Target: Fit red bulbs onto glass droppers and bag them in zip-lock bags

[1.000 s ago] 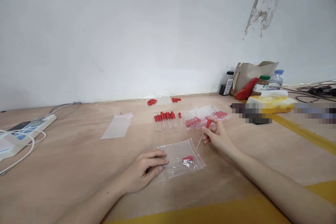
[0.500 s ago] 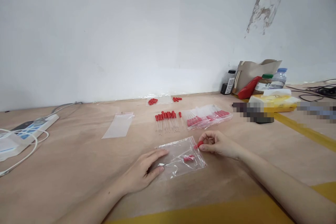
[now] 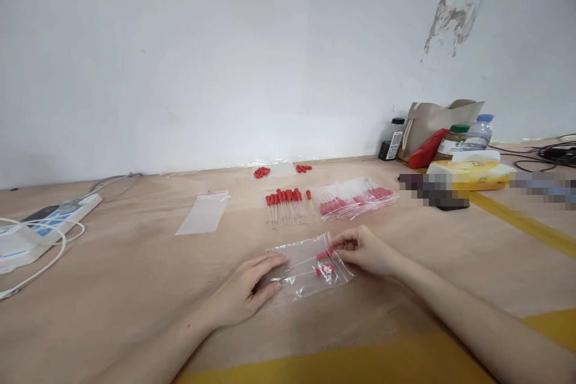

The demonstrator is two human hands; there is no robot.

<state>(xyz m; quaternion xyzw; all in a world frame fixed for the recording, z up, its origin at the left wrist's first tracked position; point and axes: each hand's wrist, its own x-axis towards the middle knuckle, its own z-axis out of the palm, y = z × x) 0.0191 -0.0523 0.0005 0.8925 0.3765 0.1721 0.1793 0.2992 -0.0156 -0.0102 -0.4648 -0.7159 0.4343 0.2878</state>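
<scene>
A clear zip bag lies flat on the table between my hands, its mouth to the right. Inside it are a glass dropper with a red rubber bulb and a second dropper, their thin glass tubes pointing left. My left hand rests on the bag's closed left end, thumb and fingers apart. At the mouth, my right hand pinches the end of the second dropper's bulb, fingertips partly behind the plastic. Farther back lies a row of red-bulbed droppers, beside filled zip bags.
An unused-looking zip bag lies to the left. Loose red bulbs sit near the wall. A power strip with white cables is far left. At the right are a tissue pack, bottles and a grey bag.
The second dropper has slid left, deeper into the zip bag, with its bulb now inside the mouth. My right hand has followed it slightly left; my left hand stays put.
</scene>
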